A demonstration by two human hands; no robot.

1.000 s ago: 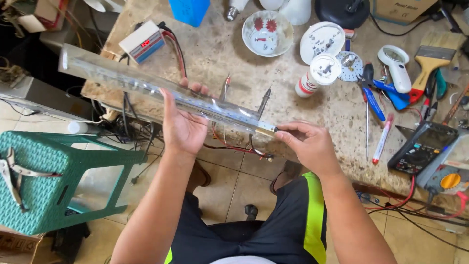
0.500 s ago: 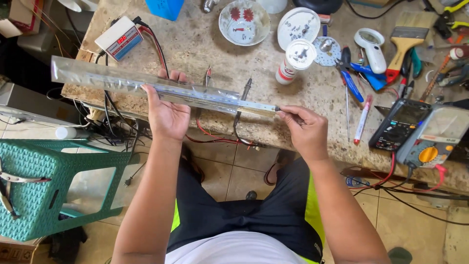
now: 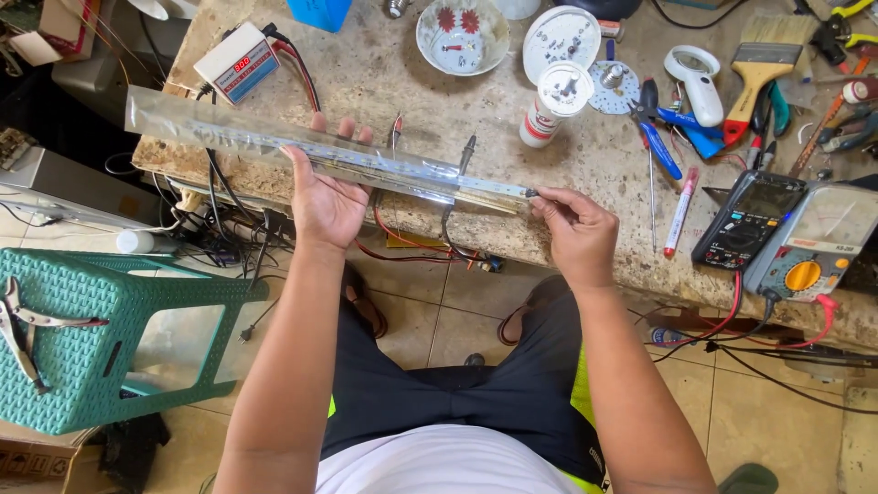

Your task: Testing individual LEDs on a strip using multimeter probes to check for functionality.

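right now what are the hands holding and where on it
Both hold one long LED strip in a clear plastic sleeve. The left hand cradles it from below near the middle; the right hand pinches the bare right end.

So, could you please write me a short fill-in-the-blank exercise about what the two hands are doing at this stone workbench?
1. The left hand supports the long clear plastic sleeve from ____.
2. The right hand pinches the narrow strip's bare ____.
3. The green woven plastic stool stands on the person's ____ side.
4. The flat paintbrush has a ____ handle.

Missing words: below; end; left; red
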